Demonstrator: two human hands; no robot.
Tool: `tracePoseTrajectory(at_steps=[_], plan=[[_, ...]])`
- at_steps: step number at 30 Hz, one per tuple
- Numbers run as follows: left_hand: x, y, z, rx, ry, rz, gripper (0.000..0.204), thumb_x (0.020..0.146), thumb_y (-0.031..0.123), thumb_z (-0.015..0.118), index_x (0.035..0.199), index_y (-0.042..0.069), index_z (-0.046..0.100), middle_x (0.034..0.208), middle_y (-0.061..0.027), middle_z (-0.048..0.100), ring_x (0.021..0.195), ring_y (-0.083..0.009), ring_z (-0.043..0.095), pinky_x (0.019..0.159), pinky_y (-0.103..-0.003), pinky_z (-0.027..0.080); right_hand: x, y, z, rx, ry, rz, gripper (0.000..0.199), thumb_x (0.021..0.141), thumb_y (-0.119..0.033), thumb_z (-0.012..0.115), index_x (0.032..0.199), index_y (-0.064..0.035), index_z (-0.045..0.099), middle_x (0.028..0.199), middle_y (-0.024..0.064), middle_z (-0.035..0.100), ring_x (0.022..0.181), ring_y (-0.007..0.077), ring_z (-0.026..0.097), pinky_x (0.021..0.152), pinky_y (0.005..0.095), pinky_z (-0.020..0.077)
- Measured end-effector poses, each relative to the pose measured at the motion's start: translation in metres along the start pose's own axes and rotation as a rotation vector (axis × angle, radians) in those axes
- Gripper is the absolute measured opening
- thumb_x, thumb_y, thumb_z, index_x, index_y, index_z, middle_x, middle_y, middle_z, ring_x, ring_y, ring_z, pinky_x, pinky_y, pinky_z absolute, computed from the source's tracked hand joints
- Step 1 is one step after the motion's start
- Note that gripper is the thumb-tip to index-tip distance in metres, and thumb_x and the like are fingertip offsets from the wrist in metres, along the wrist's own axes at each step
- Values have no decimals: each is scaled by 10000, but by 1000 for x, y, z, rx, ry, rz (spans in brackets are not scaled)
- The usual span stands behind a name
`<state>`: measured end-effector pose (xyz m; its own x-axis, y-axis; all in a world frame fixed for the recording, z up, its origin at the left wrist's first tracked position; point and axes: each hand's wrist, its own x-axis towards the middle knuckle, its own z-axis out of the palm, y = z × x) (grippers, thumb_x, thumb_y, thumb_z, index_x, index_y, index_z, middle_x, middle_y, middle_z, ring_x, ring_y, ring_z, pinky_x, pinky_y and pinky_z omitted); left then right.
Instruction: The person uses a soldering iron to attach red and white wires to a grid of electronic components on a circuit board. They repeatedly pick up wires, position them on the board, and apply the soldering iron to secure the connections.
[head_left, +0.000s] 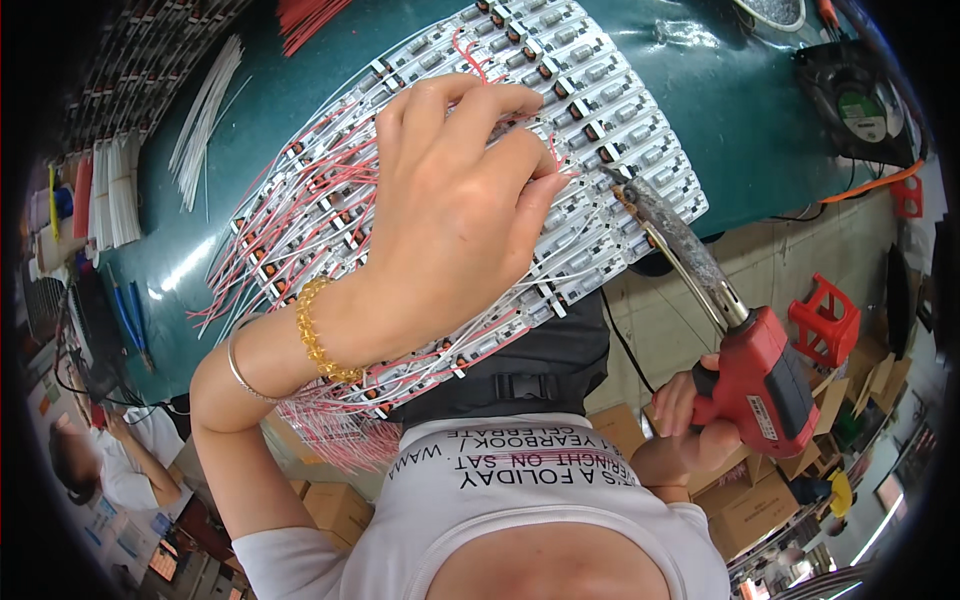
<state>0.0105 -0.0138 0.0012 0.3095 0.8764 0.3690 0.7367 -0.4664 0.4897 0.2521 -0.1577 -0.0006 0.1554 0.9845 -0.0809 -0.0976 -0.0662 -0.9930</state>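
A wide panel of small white circuit boards [650, 140] in rows lies over the table's near edge. Many thin red and white wires [325, 170] fan from its boards toward the left. My left hand [455, 195] is over the panel, thumb and fingertips closed on a thin red wire [557, 155] at a board. In my right hand, [690, 410] lower right, is a red and black soldering gun [765, 385]. Its dark, crusted tip points up and left, close to the boards beside my left thumb; whether it touches them I cannot tell.
The green tabletop [740, 150] bears bundles of white wires [205, 115] and red wires [305, 20], blue-handled pliers [130, 310], and a black fan-like device [858, 100]. A red stool [825, 320] and cardboard boxes [750, 505] stand on the floor. Another person [125, 465] sits at lower left.
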Motion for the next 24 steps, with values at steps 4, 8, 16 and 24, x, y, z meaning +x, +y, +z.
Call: tracePoseTrajectory(at_steps=[4,8,16,24], plan=[[2,1,-4,25,-17,10,105,714,75,763,769,58,674,1130,-72,633,1077,-313,514,902,-416,373,0,2,4,21,-1,-15,813,859,-635,573,1197,92,444,492,1,461,388,115,430,398,249,382],[3,3,-6,75,-15,27,108,696,87,773,750,71,681,1124,-60,632,1059,-309,513,894,-422,367,2,-2,7,-29,-35,4,777,865,-617,581,1177,84,457,494,10,466,389,117,431,391,252,378],[7,5,-10,168,-27,86,121,667,98,786,722,85,679,1079,-33,628,1015,-298,508,884,-432,350,1,-3,5,-7,-60,-45,762,882,-580,589,1197,98,444,497,20,471,388,119,427,385,250,352],[7,6,-8,139,-2,88,127,667,102,788,724,89,675,1069,-34,627,1009,-297,508,877,-439,351,2,-3,5,-66,-45,-66,786,891,-582,573,1239,104,415,491,16,459,383,122,417,402,252,364]])
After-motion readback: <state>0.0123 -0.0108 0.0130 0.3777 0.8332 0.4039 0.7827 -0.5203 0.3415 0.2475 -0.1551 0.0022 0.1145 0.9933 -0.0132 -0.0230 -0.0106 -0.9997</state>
